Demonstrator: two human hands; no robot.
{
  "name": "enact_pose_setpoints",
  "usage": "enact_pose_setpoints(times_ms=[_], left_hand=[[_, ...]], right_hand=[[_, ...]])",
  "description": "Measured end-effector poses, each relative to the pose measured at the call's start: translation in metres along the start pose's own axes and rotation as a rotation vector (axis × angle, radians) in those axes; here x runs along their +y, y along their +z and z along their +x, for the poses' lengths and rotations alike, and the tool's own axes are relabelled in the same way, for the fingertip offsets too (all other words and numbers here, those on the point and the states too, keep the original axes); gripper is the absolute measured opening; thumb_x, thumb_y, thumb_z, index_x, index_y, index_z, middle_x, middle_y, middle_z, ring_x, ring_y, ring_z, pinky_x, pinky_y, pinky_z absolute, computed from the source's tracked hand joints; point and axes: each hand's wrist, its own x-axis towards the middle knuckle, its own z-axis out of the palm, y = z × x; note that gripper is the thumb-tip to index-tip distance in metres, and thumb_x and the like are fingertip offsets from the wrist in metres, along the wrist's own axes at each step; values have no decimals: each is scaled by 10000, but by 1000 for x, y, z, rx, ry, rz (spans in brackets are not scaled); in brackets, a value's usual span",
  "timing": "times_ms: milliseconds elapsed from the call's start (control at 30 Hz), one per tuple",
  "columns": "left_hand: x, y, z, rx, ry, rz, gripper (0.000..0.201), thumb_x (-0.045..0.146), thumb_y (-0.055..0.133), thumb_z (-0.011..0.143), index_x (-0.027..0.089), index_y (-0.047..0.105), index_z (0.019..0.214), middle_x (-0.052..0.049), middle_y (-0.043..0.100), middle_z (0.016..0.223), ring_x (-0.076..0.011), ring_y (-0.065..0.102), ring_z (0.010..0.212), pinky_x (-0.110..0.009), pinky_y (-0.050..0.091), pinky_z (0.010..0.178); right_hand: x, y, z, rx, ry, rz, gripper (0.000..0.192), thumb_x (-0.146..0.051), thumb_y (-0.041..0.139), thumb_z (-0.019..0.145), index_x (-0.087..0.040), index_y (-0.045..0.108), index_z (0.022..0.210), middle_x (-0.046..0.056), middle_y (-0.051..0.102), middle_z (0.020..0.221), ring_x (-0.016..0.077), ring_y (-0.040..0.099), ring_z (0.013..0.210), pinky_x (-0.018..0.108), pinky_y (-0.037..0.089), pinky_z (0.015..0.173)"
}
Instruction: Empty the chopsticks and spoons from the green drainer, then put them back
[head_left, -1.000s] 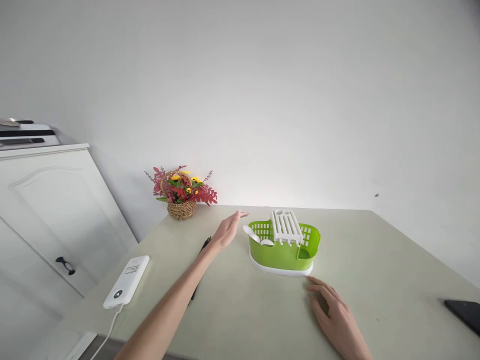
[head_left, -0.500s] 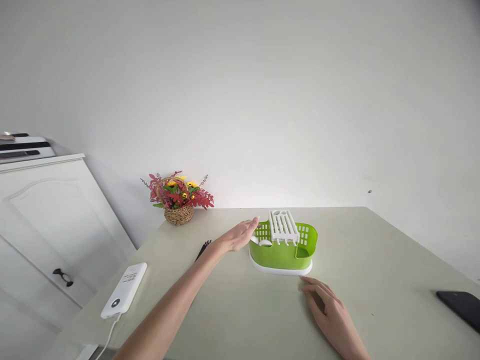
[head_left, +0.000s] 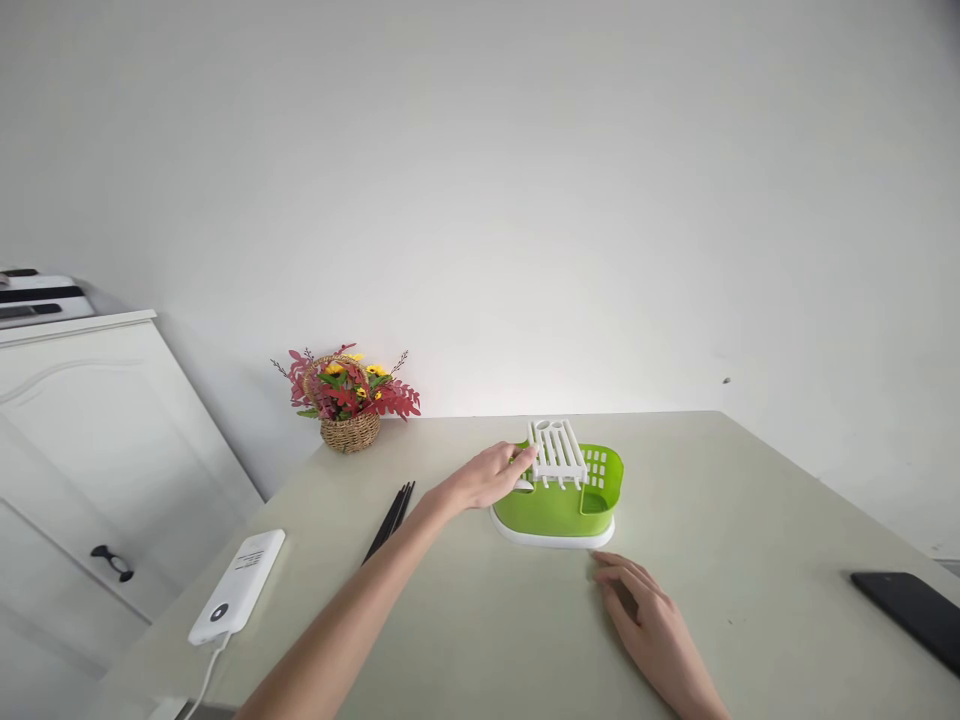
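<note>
While your right hand rests, your left hand covers one end of the green utensil basket

Nearest you, the right hand lies loosely curled and unladen on the table, just beside the basket's white base. Beyond, the basket sits partly behind your left hand; whether those hidden fingers grip anything, I cannot tell. A second ago, that hand was apart from it.

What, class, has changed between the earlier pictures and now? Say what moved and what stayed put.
The bare left hand has moved rightward, from left of the green plastic basket to over its left end, now largely covering the white rounded utensils; whether it grips one is hidden. The bare right hand stays near the basket's front right. The white slatted rack is still on the basket.
</note>
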Motion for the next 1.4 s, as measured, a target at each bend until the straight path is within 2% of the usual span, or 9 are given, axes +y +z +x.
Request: enact_pose_setpoints(times_ms=[100, 200, 367, 500, 700, 967, 1200, 1300, 1400], left_hand=[[-4, 1, -9, 15, 28, -34, 605, 698, 569, 887, 217, 642, 1247, -102, 696, 1253, -247, 670, 1061, -337, 526, 884], [-6, 2, -14, 53, 71, -49, 606, 637, 679, 840, 212, 634, 1270, -101, 694, 1271, -236, 679, 1052, -330, 535, 891], [-10, 10, -14, 114, 201, 55, 435, 589, 590, 928, 225, 704, 1135, -66, 754, 1117, -205, 700, 964, -306, 541, 841], [-20, 20, -7, 192, 266, 259, 470, 611, 489, 983, 214, 740, 957, -58, 758, 899, -198, 691, 832, -295, 524, 743], [-30, 24, 2, 246, 293, 188, 497, 610, 435, 1010, 214, 736, 1001, -51, 754, 945, -160, 674, 740, -257, 492, 678], [-36, 29, 0, 301, 335, 174, 434, 539, 445, 1033, 209, 724, 998, -50, 736, 931, -151, 659, 759, -265, 494, 723], [-35, 37, 7, 447, 246, 229, 389, 473, 421, 1059, 211, 700, 988, -54, 705, 919, -173, 655, 789, -284, 491, 723], [-30, 35, 15, 443, 149, 270, 412, 488, 404, 1059, 210, 697, 974, -60, 699, 953, -176, 654, 770, -289, 485, 686], [-28, 30, 20, 381, 130, 268, 411, 500, 422, 1050, 206, 699, 971, -62, 709, 938, -187, 666, 783, -297, 487, 699]], right_hand=[[-1, -1, 0, -1, 1, 8, 266, -393, 454, 958, -286, 696, 973, 48, 666, 1349, 234, 636, 1208, 405, 535, 993], [-3, -2, 0, 21, -5, 10, 263, -389, 469, 947, -282, 708, 964, 50, 683, 1324, 239, 643, 1195, 394, 547, 970], [-7, -4, 1, 35, -12, 21, 273, -380, 470, 945, -276, 721, 966, 58, 694, 1305, 244, 644, 1197, 400, 542, 985], [-8, -4, 1, 30, -5, 19, 278, -379, 467, 945, -278, 725, 969, 56, 694, 1304, 244, 643, 1199, 402, 537, 993], [-6, -5, 0, 15, 9, 16, 272, -377, 458, 954, -286, 714, 971, 41, 684, 1320, 237, 627, 1223, 408, 515, 1027], [-7, -6, 0, 36, -14, 27, 260, -355, 476, 942, -277, 722, 978, 52, 698, 1292, 232, 641, 1201, 392, 527, 1009], [-5, -5, 1, 28, -19, 55, 266, -352, 474, 939, -268, 724, 975, 67, 709, 1265, 242, 650, 1184, 404, 533, 1007], [-4, -5, 1, 42, -30, 63, 262, -347, 486, 925, -265, 731, 966, 73, 718, 1246, 245, 659, 1169, 407, 532, 1012], [-4, -6, 1, 48, -35, 66, 257, -355, 498, 915, -268, 736, 957, 71, 729, 1222, 242, 668, 1155, 401, 539, 1003]])
